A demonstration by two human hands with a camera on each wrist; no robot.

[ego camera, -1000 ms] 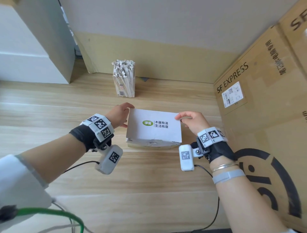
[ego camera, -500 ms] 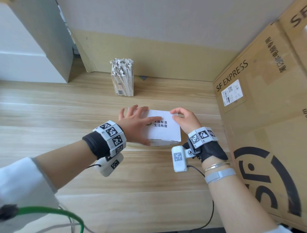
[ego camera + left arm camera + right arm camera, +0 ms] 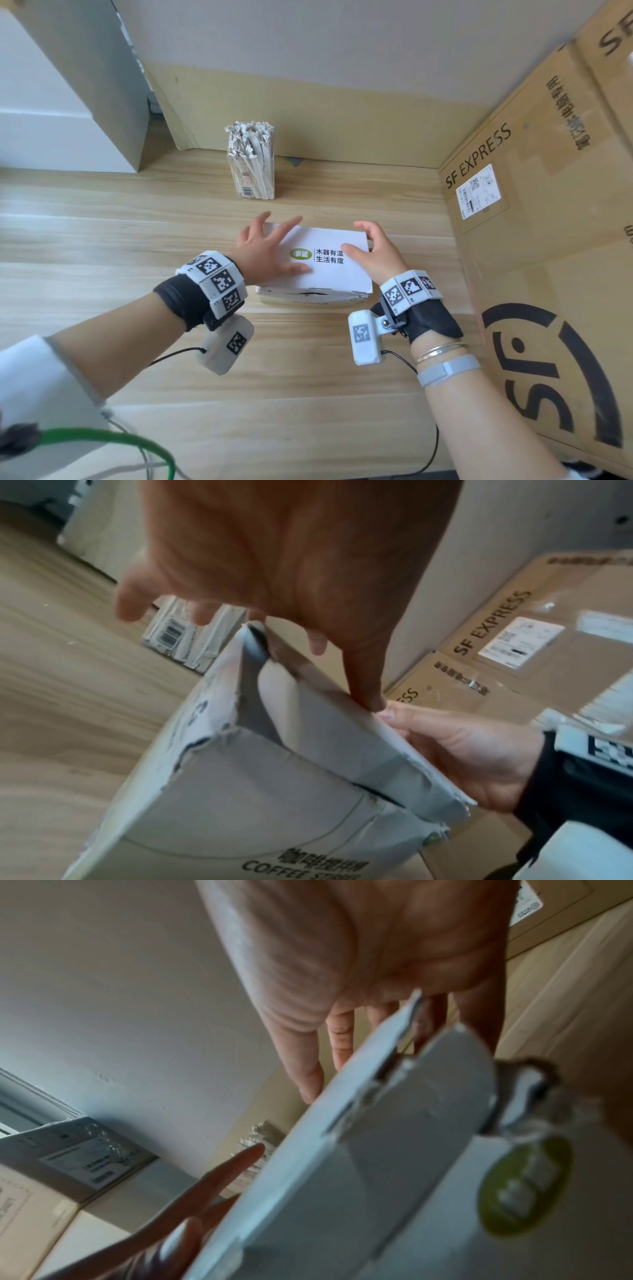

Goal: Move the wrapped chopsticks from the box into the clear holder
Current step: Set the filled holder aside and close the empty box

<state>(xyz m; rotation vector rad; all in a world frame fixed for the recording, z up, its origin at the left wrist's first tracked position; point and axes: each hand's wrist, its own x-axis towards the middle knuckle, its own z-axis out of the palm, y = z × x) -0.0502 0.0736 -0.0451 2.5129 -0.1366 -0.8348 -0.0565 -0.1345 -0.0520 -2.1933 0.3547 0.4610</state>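
Observation:
A white box [image 3: 337,279] with a green logo lies on the wooden table in the middle of the head view, its torn lid down. My left hand [image 3: 267,250] lies flat on the lid's left half, fingers spread and straight. My right hand [image 3: 373,253] holds the box's right end, thumb on the lid and fingers arched over the far right corner. What is inside the box is hidden. Behind it stands the clear holder [image 3: 251,161], packed with upright wrapped chopsticks. The left wrist view shows the box [image 3: 274,791] from its torn front, with my right hand [image 3: 462,750] beside it.
A large SF EXPRESS cardboard carton [image 3: 534,240] walls off the right side. A white cabinet [image 3: 68,102] stands at the back left, with the wall behind. A green cable [image 3: 102,438] loops at the bottom left. Bare wooden tabletop [image 3: 102,240] stretches to the left.
My left hand has moved from the box's left side onto the lid and now presses it flat. The raised lid has come down. My right hand has shifted from pinching the lid's corner to holding the right end.

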